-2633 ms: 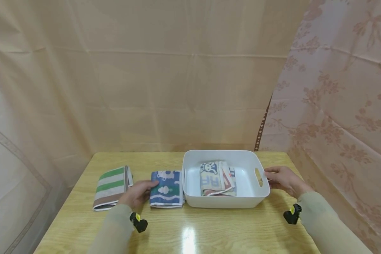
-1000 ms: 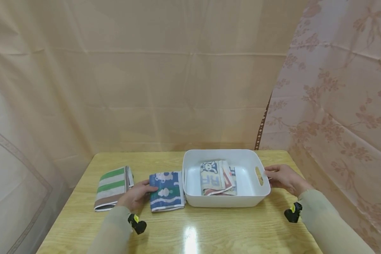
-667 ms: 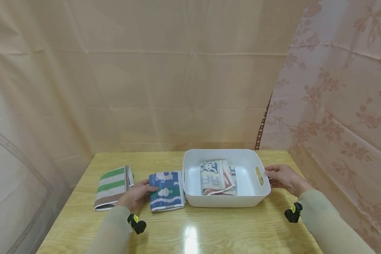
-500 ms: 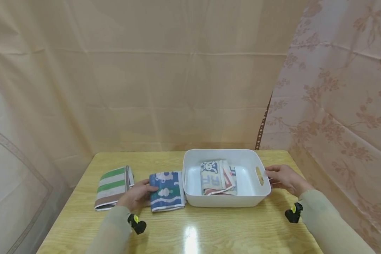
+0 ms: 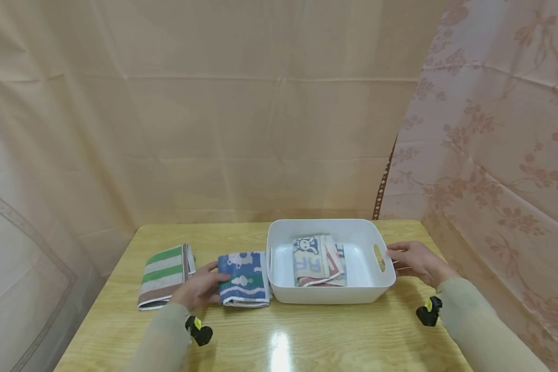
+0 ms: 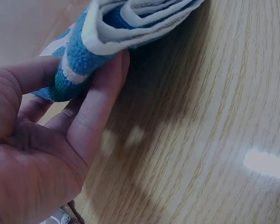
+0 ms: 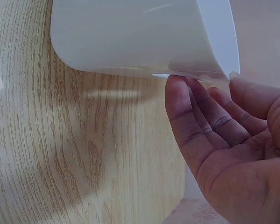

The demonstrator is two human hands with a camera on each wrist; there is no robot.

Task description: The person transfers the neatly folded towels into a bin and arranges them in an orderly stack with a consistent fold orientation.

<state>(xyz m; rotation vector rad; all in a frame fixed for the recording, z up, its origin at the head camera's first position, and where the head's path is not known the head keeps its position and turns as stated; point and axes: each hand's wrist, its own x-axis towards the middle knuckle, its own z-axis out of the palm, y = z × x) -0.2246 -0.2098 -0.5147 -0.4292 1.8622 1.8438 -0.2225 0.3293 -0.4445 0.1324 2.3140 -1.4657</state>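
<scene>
My left hand (image 5: 200,285) pinches the left edge of a folded blue towel (image 5: 244,284) with a white border. In the left wrist view the thumb lies on top of the towel (image 6: 74,60) and fingers are beneath it; its folded layers face the camera, raised off the table. The towel's right edge meets a white plastic bin (image 5: 332,295). At the bin's right end my right hand (image 5: 416,262) touches the outer wall beside the handle slot, fingertips on the wall (image 7: 130,37) and thumb at the rim. Inside the bin lie folded cream and patterned towels (image 5: 312,261).
A folded green, white and brown striped towel (image 5: 165,276) lies left of my left hand. Everything stands on a wooden table (image 5: 335,336). A beige curtain (image 5: 242,129) hangs behind it, with a floral curtain (image 5: 502,170) at the right.
The blue towel's near edge has lifted slightly in my left hand, and its folded layers show more. Earlier the towel turned a little. My right hand has stayed at the bin's end.
</scene>
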